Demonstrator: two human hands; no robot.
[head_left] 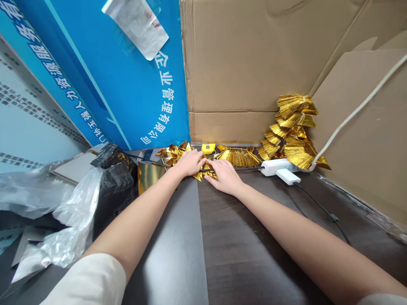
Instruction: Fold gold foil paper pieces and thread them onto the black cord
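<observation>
Both hands reach forward to the far edge of the table and meet at a cluster of folded gold foil paper [208, 171]. My left hand [188, 162] curls over the foil, its fingertips partly hidden. My right hand [226, 175] comes from the other side, with part of the foil between its thumb and forefinger. Just beyond the hands is a yellow tape measure [208, 148]. A pleated gold foil fan [239, 156] lies to the right of it. A flat gold sheet [150, 176] is left of my left hand.
Tied gold fans [294, 131] are piled at the right against a cardboard panel [235, 59]. A white power strip [275, 166] with a plugged adapter [288, 176] sits before them. A black cable [249, 168] runs past the hands. Crumpled plastic bags [79, 207] cover the left side.
</observation>
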